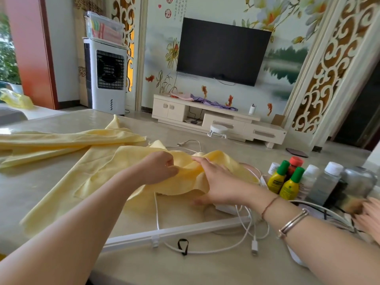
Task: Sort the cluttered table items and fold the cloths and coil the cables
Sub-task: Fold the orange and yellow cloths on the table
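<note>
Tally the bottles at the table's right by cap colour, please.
Green caps: 2
Red-orange cap: 1
White caps: 3, counting a small one half hidden behind the green
Total: 6 bottles; the dark blurred jar beside them is not counted.

Little can be read here.
Red seal marks and columns of Chinese script stand on the wall mural [172,9], illegible; labels on the yellow bottles [290,188] are blurred.

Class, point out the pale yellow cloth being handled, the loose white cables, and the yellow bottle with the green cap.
Pale yellow cloth [98,167], head view, flat middle.
White cables [244,227], head view, tangled strands.
Yellow green-capped bottle [291,187], head view, label.
</note>
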